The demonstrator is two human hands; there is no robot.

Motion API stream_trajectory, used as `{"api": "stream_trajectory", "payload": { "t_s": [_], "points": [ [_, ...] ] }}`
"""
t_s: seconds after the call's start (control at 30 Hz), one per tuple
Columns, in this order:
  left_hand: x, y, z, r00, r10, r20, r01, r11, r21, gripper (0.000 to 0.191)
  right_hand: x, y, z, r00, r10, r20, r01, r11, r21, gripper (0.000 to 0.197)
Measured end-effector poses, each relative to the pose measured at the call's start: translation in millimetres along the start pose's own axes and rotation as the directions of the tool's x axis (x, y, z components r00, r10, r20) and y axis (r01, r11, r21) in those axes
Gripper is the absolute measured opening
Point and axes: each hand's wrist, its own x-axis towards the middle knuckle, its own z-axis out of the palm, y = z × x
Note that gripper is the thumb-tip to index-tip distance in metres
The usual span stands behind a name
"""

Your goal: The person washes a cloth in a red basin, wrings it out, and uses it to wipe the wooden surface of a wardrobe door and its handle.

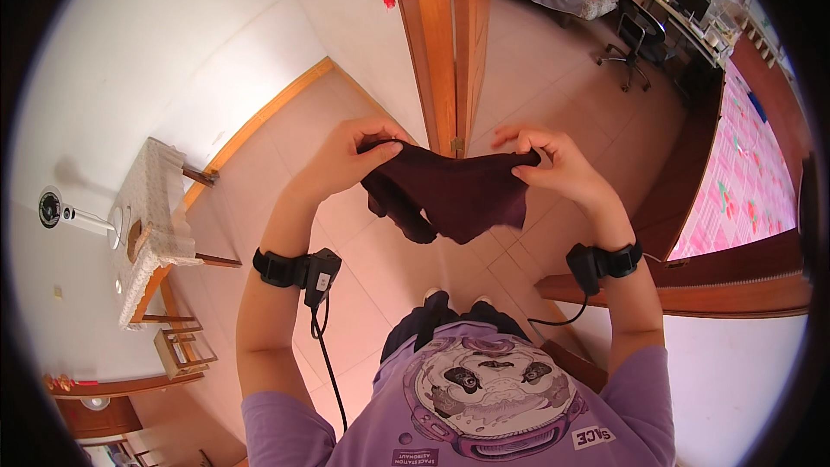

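A small dark maroon fabric garment [460, 194] hangs in mid-air in front of my chest, stretched sideways between both hands. My left hand [363, 152] pinches its upper left edge between thumb and fingers. At the upper right corner, my right hand [557, 165] grips the cloth with thumb and index finger, the other fingers spread. The garment's lower edge droops loosely, with a folded flap on the left and a small gap beside it. Its exact kind is hard to tell.
A wooden door frame [441, 45] stands just beyond the garment. To the left are a cloth-covered table [155, 207] with a fan [50, 207] and a wooden stool [181, 353]. A pink patterned sheet [746, 188] lies at right. Cables run from my forearm straps. An office chair [639, 39] stands farther off.
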Motion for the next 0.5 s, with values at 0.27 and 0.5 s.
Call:
{"api": "stream_trajectory", "payload": {
  "t_s": [0.27,0.5],
  "points": [
    [-0.5,-55.5,-8.9,0.993,0.065,-0.1,0.0,0.838,0.546,0.017,19.7,-41.3,12.6,0.981,0.125,-0.147,-0.169,0.925,-0.339,0.021],
    [11.6,-159.0,5.3,0.961,0.15,-0.231,0.011,0.816,0.577,0.016,37.6,-63.2,40.0,0.973,0.046,-0.227,-0.158,0.848,-0.505,0.025]
  ]
}}
